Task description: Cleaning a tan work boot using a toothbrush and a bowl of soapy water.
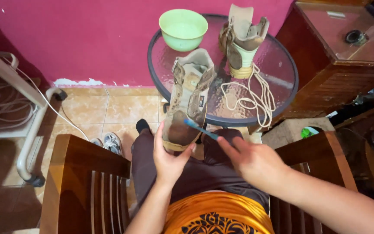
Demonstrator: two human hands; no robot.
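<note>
My left hand (168, 157) grips the toe of a worn tan boot (189, 97), which leans from my lap up onto the edge of a round glass table (282, 93). In my right hand (252, 160) is a blue toothbrush (200, 128), its head resting against the boot's toe area. A second tan boot (242, 41) stands upright on the table, its pale laces (249, 97) trailing loose across the glass. A light green bowl (183, 28) sits at the table's far left.
I sit in a wooden chair with armrests (85, 173) on both sides. A dark wooden cabinet (338, 60) stands right of the table. A white metal frame (27, 117) with cables is at left, a grey sneaker (112, 142) on the tiled floor.
</note>
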